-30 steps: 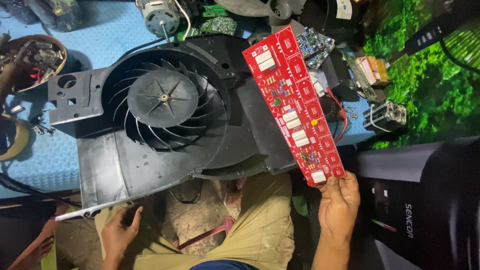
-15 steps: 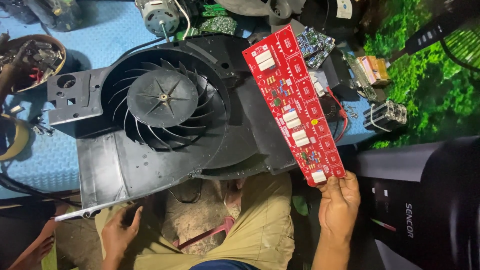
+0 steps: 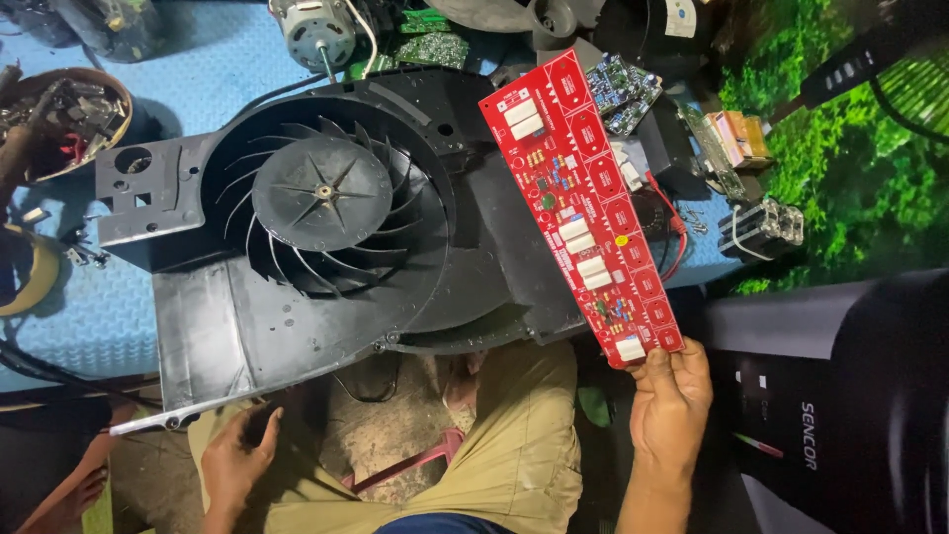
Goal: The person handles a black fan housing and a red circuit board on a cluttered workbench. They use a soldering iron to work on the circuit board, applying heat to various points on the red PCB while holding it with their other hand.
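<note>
Head view is showing us holding a long red circuit board (image 3: 583, 208) by its near end with our right hand (image 3: 670, 410); the thumb and fingers are pinching the board's bottom corner, and the board is tilting up and away over the black fan housing (image 3: 326, 257). We are resting our left hand (image 3: 235, 463) on our khaki trouser leg (image 3: 514, 455), just below the housing's near edge, fingers loosely curled and slightly apart, gripping nothing. The housing, with its round bladed impeller (image 3: 321, 193), is lying on a blue mat (image 3: 198, 79). A small electric motor (image 3: 316, 30) and a bowl of small parts (image 3: 59, 119) are sitting farther back.
</note>
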